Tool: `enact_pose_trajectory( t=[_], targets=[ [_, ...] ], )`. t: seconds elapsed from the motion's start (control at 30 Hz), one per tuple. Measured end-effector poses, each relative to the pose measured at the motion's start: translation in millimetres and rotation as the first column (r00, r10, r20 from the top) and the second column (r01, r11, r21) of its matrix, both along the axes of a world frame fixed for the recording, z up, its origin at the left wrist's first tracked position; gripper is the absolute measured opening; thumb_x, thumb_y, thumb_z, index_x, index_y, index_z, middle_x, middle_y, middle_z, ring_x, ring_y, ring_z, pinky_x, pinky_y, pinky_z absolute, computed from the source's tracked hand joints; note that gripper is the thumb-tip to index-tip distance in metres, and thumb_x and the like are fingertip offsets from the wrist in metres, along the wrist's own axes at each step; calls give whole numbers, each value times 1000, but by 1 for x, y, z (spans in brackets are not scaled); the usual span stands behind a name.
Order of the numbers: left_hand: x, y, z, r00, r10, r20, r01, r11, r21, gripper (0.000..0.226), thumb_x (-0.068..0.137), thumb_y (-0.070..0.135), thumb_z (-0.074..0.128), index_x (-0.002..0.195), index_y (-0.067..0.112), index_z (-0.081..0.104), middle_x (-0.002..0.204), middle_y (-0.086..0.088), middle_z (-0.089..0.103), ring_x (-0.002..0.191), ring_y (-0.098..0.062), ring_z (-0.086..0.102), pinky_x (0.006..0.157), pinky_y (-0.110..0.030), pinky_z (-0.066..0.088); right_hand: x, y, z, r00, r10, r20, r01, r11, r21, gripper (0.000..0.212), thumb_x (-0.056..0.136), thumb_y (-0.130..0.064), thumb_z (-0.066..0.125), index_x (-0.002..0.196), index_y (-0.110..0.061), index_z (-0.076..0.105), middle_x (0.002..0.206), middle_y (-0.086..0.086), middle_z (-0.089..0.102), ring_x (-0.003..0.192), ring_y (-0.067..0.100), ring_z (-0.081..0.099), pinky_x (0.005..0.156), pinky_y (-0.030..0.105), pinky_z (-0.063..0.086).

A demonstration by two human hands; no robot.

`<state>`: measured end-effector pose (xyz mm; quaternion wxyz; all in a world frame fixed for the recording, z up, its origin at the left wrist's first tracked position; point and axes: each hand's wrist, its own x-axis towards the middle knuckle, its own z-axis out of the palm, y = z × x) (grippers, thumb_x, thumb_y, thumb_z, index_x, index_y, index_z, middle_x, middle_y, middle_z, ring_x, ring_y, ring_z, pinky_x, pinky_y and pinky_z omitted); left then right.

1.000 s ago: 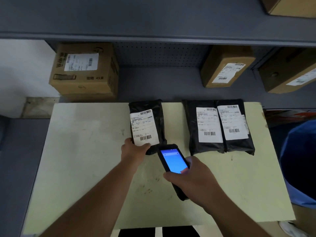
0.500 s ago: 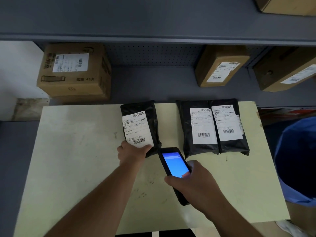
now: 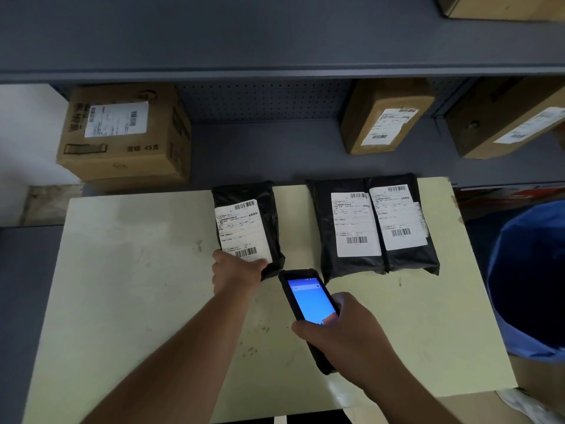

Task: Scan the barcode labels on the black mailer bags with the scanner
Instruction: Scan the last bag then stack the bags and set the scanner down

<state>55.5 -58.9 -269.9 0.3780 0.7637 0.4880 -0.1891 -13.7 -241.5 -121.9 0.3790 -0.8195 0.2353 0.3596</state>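
Three black mailer bags of glossy, crinkled plastic lie flat on a pale, scuffed rectangular surface (image 3: 122,270), each a rounded oblong with a matte white paper label. The left mailer bag (image 3: 247,228) sits alone near the far edge at about 12 o'clock from the hands; the middle mailer bag (image 3: 345,228) and the right mailer bag (image 3: 400,221) lie touching side by side toward 1 o'clock. The left hand (image 3: 235,270) curls over the near end of the left mailer bag, thumb pressed on the lower edge of its label (image 3: 243,229), just beside the lower barcode. The right hand (image 3: 339,335) is wrapped closed around the lower half of the scanner (image 3: 308,304), a slim black slab with a glowing blue screen. Against the picture half a second earlier, the grips match and the scanner's head sits at much the same spot beside the bag's near right corner. The scanner's long axis runs from 5 o'clock to 11 o'clock, head toward the left bag; the bags' long axes run roughly 6 to 12. Brown cardboard boxes (image 3: 122,136) sit on the grey metal shelf (image 3: 275,148) behind.
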Motion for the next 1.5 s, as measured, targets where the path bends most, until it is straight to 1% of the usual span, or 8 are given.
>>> enact_pose_trajectory(
  t=[0.23, 0.4, 0.5, 0.57, 0.77, 0.93, 1.2, 1.5],
  targets=[
    [-2, 3, 3, 997, 54, 56, -51, 997, -57, 94, 70, 27, 93, 144, 12, 39, 140, -14, 51, 126, -40, 58, 101, -53, 57, -5, -4, 1, 1000, 1, -1, -1, 1000, -5, 39, 73, -40, 82, 98, -23, 57, 75, -6, 60, 51, 7, 52, 45, 16, 43],
    [-7, 14, 3, 989, 120, 88, -102, 977, -188, 59, 77, 20, 87, 130, 8, 63, 127, -7, 70, 100, -28, 65, 79, -35, 52, -9, -3, 4, 1000, 12, 5, -12, 1000, 1, 39, 74, -41, 81, 99, -24, 57, 79, -5, 61, 55, 8, 55, 48, 18, 44],
    [-11, 22, 3, 988, 122, 93, -92, 956, -277, 39, 82, 14, 86, 118, 12, 73, 109, -4, 73, 98, -28, 66, 85, -34, 52, -11, -2, 5, 1000, 13, 8, -13, 1000, 4, 40, 73, -42, 82, 100, -25, 57, 79, -5, 62, 56, 8, 55, 50, 19, 46],
    [-13, 27, 2, 988, 114, 109, -76, 949, -305, 34, 80, 13, 87, 111, 15, 73, 110, -4, 75, 101, -29, 69, 91, -37, 55, -13, 0, 6, 1000, 8, 12, -8, 1000, 8, 39, 73, -40, 82, 99, -24, 57, 78, -6, 61, 54, 8, 54, 49, 19, 46],
    [-22, 36, 2, 983, 130, 127, -74, 925, -373, 57, 68, 16, 92, 121, 12, 72, 116, -4, 79, 105, -28, 75, 99, -46, 60, -15, 2, 8, 999, 28, 22, -29, 999, 14, 40, 74, -39, 84, 100, -23, 58, 75, -6, 61, 46, 4, 52, 43, 16, 43],
    [-32, 41, 5, 976, 124, 178, -47, 923, -381, 72, 61, 25, 92, 128, 14, 68, 118, -1, 78, 105, -24, 75, 95, -41, 60, -16, 6, 11, 998, 57, 25, -57, 998, 7, 44, 71, -42, 85, 100, -22, 59, 80, -4, 64, 58, 11, 59, 50, 21, 47],
    [-41, 50, 22, 935, 99, 340, 26, 938, -346, 59, 77, 10, 88, 128, 20, 60, 112, 4, 76, 101, -18, 74, 90, -36, 59, -11, 12, 23, 989, 150, -2, -150, 989, 4, 48, 75, -46, 85, 100, -16, 59, 86, -3, 62, 63, 12, 57, 57, 24, 45],
    [-45, 64, 35, 902, 109, 417, 51, 934, -354, 56, 80, 4, 86, 123, 25, 57, 109, 9, 76, 99, -14, 74, 89, -37, 61, 1, 23, 32, 982, 177, -64, -173, 983, 66, 59, 59, -52, 86, 103, -18, 65, 97, 6, 76, 68, 16, 66, 62, 31, 52]
  ],
)
